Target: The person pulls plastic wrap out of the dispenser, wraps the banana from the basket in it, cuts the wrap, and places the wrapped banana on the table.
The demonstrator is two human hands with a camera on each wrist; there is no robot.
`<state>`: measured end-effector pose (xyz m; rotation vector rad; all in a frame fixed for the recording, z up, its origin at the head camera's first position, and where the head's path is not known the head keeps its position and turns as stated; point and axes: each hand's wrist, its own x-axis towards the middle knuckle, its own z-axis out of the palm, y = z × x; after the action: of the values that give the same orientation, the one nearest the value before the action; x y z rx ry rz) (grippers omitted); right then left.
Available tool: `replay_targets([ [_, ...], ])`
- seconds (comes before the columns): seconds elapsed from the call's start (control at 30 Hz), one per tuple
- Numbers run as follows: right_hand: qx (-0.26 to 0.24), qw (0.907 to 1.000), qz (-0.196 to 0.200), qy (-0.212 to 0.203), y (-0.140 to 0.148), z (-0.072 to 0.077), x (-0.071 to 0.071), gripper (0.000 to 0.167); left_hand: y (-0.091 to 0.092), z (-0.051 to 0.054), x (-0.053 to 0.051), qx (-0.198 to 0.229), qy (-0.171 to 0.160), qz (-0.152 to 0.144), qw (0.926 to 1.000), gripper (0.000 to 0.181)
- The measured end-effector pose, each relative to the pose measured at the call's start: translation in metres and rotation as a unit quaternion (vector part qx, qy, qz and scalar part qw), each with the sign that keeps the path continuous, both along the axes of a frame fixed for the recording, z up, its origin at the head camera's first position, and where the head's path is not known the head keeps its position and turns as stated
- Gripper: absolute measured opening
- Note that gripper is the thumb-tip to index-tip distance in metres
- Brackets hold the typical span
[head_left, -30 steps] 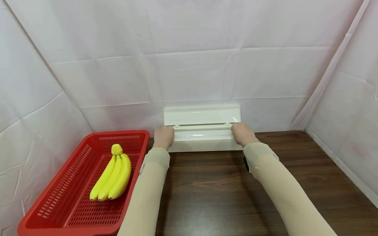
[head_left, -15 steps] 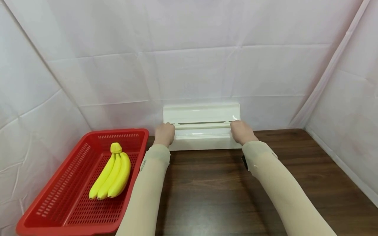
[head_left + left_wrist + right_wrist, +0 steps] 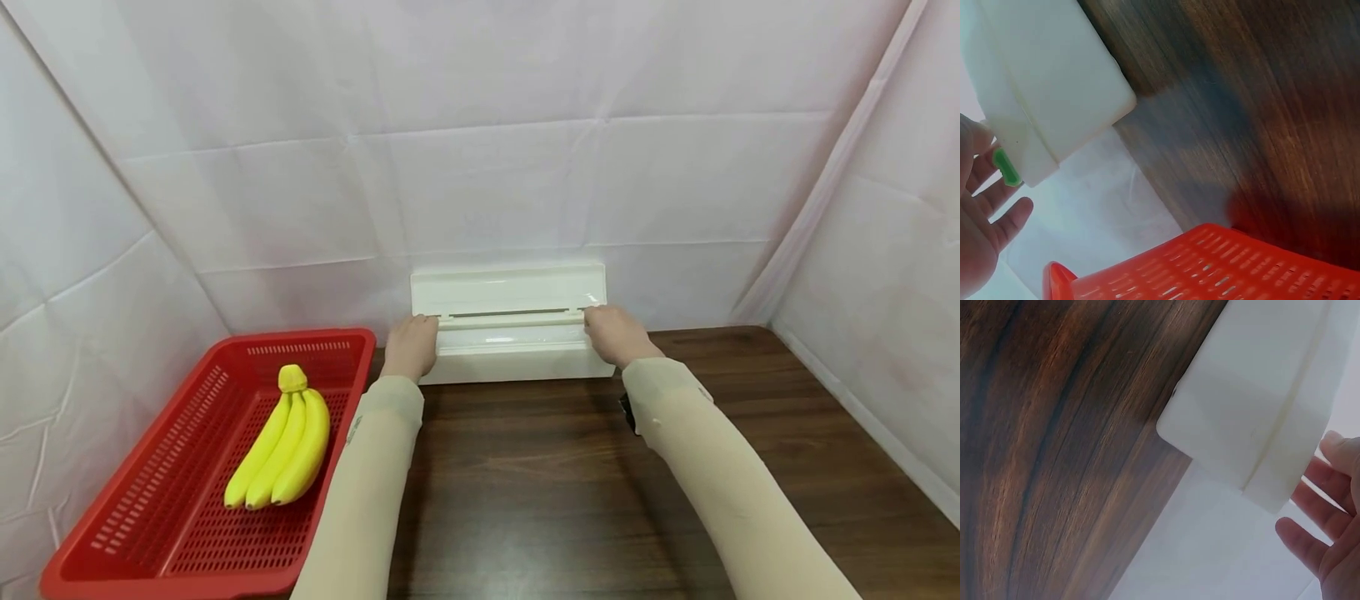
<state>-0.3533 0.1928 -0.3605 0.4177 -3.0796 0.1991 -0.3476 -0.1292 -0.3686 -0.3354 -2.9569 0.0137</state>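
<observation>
A long white cling film dispenser (image 3: 517, 365) stands at the back of the table, its lid (image 3: 510, 287) tilted up against the cloth wall. My left hand (image 3: 410, 346) is at its left end, thumb and bent fingers about the upper edge. In the left wrist view a small green piece (image 3: 1007, 167) sticks out there beside the fingers (image 3: 1013, 219). My right hand (image 3: 618, 335) pinches the upper edge at the right end. The right wrist view shows its thumb at the edge and its other fingers (image 3: 1304, 544) loosely bent. What lies between the fingertips is partly hidden.
A red perforated basket (image 3: 337, 335) stands at the left, close to my left forearm, with a bunch of yellow bananas (image 3: 277, 450) in it. The dark wooden table (image 3: 510, 483) spreads in front of the dispenser. White cloth walls (image 3: 480, 150) enclose the back and sides.
My left hand has shifted slightly left and its fist has loosened a little. My right hand stays at the right end. The dispenser and the bananas keep their places.
</observation>
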Motion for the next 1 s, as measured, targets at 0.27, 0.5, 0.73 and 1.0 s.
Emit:
replay_targets([
  [0.27,-0.034,0.9994,0.002,-0.003,-0.001,0.002,0.001,0.017,-0.005,0.002,0.004,0.029,0.017,0.0,0.9994,0.013],
  [0.5,-0.051,0.9987,0.007,-0.009,0.0,0.004,0.003,0.019,-0.007,0.002,0.005,0.054,0.034,-0.002,0.998,0.009],
  [0.73,-0.064,0.9978,0.01,-0.01,0.001,0.007,0.005,0.022,-0.009,0.003,0.01,0.069,0.044,-0.008,0.9966,0.01],
  [1.0,-0.08,0.9966,0.007,-0.016,0.003,0.011,0.006,0.023,-0.009,0.006,0.009,0.063,0.043,-0.025,0.9967,0.014],
])
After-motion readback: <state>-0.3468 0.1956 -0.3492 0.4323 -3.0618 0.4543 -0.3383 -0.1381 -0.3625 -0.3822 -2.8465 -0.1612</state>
